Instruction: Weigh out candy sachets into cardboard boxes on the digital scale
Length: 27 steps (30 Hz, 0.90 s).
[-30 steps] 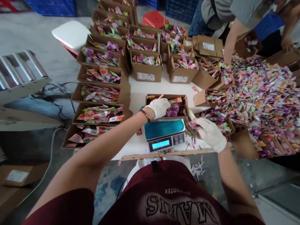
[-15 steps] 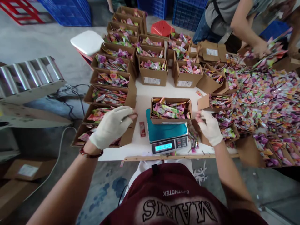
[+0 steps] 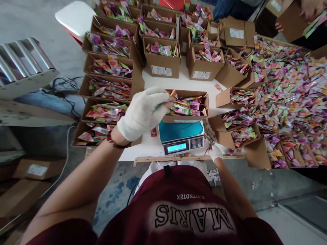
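Note:
A small cardboard box [image 3: 190, 118] filled with candy sachets [image 3: 187, 104] sits on the teal plate of a digital scale [image 3: 181, 132] with a lit display. My left hand [image 3: 145, 111], in a white glove with bare fingertips, is held over the box's left end. Its thumb and fingers are pinched together; whatever is between them is too small to make out. Low at the right of the scale, by the table's front edge, is my gloved right hand [image 3: 216, 152]. It is beside a few loose sachets [image 3: 209, 136], its fingers blurred and partly hidden.
Filled boxes [image 3: 107, 86] line the left, with more at the back [image 3: 162, 66] and right [image 3: 240, 131]. A large heap of sachets [image 3: 291, 88] covers the table's right side. A co-worker's hand [image 3: 311, 10] is at the far right. A roller conveyor [image 3: 22, 61] stands left.
My left hand has moved right to the box on the scale. My right hand has left the box's right side and come down near the table edge. The view has tilted down.

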### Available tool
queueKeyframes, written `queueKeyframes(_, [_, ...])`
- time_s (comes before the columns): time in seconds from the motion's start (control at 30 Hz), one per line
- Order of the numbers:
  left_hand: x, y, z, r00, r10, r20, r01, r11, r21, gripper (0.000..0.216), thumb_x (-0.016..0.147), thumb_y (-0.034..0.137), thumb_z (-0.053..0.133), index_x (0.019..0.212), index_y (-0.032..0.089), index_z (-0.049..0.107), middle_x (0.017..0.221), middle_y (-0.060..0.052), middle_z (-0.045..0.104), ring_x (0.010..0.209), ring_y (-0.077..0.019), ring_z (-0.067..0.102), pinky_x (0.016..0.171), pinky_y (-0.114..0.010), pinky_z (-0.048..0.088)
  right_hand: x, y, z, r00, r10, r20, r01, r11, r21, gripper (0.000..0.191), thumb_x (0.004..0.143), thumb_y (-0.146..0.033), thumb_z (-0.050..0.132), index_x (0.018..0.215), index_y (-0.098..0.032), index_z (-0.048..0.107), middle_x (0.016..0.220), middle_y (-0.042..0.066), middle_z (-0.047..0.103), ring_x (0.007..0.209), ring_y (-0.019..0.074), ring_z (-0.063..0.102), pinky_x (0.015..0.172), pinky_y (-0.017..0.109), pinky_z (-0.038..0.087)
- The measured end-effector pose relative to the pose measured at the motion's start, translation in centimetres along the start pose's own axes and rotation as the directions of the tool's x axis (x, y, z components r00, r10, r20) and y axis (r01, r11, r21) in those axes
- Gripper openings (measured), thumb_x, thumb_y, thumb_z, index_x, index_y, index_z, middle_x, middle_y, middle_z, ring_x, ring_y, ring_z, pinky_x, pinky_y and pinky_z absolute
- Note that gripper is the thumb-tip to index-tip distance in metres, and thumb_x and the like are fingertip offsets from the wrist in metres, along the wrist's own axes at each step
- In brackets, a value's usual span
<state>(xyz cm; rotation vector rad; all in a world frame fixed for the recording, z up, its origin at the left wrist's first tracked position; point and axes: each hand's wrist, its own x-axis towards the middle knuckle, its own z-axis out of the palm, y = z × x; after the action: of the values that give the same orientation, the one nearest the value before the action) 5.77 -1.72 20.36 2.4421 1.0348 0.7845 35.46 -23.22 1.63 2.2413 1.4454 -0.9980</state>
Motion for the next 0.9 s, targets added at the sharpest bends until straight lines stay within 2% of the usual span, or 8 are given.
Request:
queueKeyframes(0.23, [1.2,-0.1,1.4,0.997,0.070,-0.012,-0.071,0.997,-0.025,0.027,0.097,0.030,0.050,0.098,0.017,0.074,0.104,-0.010,0.072,0.093,-0.0204,0.068,0.082,-0.033,0.055,-2.1,2.6,-3.2,0.995,0.043,-0.085,-0.039,0.998,0.053,0.022,0.099,-0.022,0.049,0.108,-0.018,0.069,0.107,0.009,0.072,0.099,0.0208,0.065,0.088,0.032,0.050])
queueKeyframes(0.33, [0.7,-0.9,1.4,1.000,0.019,-0.012,-0.019,1.000,0.014,0.028,0.097,0.030,0.050,0.096,0.017,0.074,0.100,-0.010,0.072,0.091,-0.0211,0.067,0.080,-0.034,0.055,-4.8,2.3,-7.8,0.969,-0.151,-0.194,0.183,0.969,0.164,0.023,0.095,-0.021,0.049,0.106,-0.019,0.069,0.097,0.006,0.072,0.091,0.0196,0.066,0.084,0.030,0.049])
queueKeyframes(0.47, [0.4,-1.1,1.3,1.000,-0.027,-0.004,0.027,0.999,0.035,0.030,0.097,0.033,0.047,0.095,0.018,0.073,0.100,-0.009,0.071,0.092,-0.0217,0.067,0.082,-0.035,0.055,-7.3,-2.7,-14.5,0.769,-0.422,-0.480,0.584,0.769,0.261,0.018,0.095,-0.029,0.054,0.101,-0.022,0.069,0.094,0.002,0.071,0.083,0.0167,0.065,0.079,0.028,0.051])
queueKeyframes(0.57, [0.3,-0.8,0.7,0.999,-0.048,-0.009,0.049,0.997,0.056,0.031,0.097,0.036,0.047,0.096,0.019,0.072,0.105,-0.009,0.070,0.096,-0.0224,0.067,0.085,-0.036,0.055,-6.5,-6.9,-17.7,0.614,-0.503,-0.608,0.716,0.679,0.162,0.027,0.093,-0.031,0.060,0.119,-0.024,0.066,0.108,0.005,0.072,0.091,0.0187,0.067,0.087,0.033,0.055])
queueKeyframes(0.63, [0.0,-0.7,0.1,0.997,-0.074,-0.018,0.075,0.994,0.084,0.031,0.098,0.037,0.046,0.096,0.020,0.072,0.108,-0.009,0.070,0.100,-0.0231,0.068,0.087,-0.036,0.056,-4.5,-7.6,-19.1,0.562,-0.511,-0.651,0.744,0.656,0.127,0.040,0.093,-0.033,0.063,0.131,-0.023,0.060,0.115,0.007,0.071,0.096,0.0206,0.068,0.090,0.036,0.057])
queueKeyframes(0.7, [-0.6,-0.7,-0.6,0.994,-0.105,-0.028,0.107,0.989,0.105,0.031,0.099,0.037,0.046,0.098,0.020,0.072,0.110,-0.008,0.071,0.102,-0.0228,0.068,0.088,-0.036,0.056,-1.4,-6.2,-20.3,0.572,-0.460,-0.679,0.703,0.702,0.116,0.042,0.094,-0.036,0.060,0.133,-0.021,0.058,0.113,0.010,0.070,0.095,0.0214,0.069,0.090,0.038,0.057])
queueKeyframes(0.77, [-1.2,-0.9,-1.2,0.990,-0.135,-0.037,0.138,0.983,0.121,0.030,0.100,0.036,0.046,0.099,0.020,0.072,0.111,-0.008,0.071,0.101,-0.0217,0.068,0.088,-0.036,0.057,2.4,-3.4,-21.5,0.635,-0.376,-0.675,0.567,0.820,0.077,0.042,0.096,-0.034,0.055,0.133,-0.016,0.058,0.114,0.013,0.070,0.098,0.0229,0.068,0.094,0.038,0.056])
queueKeyframes(0.9, [-2.1,-0.9,-1.2,0.987,-0.156,-0.035,0.159,0.978,0.131,0.027,0.101,0.032,0.049,0.101,0.018,0.072,0.112,-0.008,0.071,0.100,-0.0200,0.067,0.087,-0.035,0.056,9.9,3.3,-23.4,0.864,-0.088,-0.496,-0.008,0.982,-0.188,0.055,0.088,-0.019,0.056,0.142,-0.012,0.055,0.140,0.023,0.057,0.127,0.0337,0.056,0.110,0.049,0.044])
